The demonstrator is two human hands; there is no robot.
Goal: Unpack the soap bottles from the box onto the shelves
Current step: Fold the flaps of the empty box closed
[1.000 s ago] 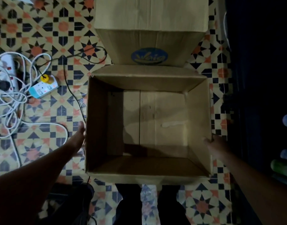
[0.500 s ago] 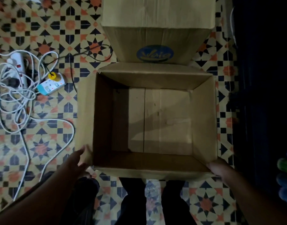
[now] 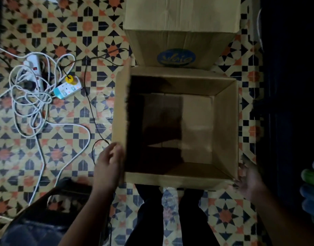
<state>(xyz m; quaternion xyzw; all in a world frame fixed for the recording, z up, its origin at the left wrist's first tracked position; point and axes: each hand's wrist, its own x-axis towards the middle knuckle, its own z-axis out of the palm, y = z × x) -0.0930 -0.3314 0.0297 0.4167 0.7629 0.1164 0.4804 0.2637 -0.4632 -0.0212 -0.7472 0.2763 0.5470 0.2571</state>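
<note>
Two hands are being held at the empty box (image 3: 225, 130): left hand (image 3: 108, 166) flat against its left flap (image 3: 119, 112), right hand (image 3: 248, 181), blurred, fingers loosely spread beside its near corner. Soap bottles (image 3: 311, 176) are being glimpsed dimly beyond the right hand; unpacking is being judged practically complete.

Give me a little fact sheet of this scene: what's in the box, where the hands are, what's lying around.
Box: open brown cardboard box, no bottles visible inside
Left hand: touches the box's left flap, fingers fairly straight
Right hand: at the near right corner, blurred, grip unclear
Behind: second cardboard box with blue oval logo
Floor: patterned tiles, white power strip, tangled white cables
Right edge: green and blue bottles, partly cut off
</note>
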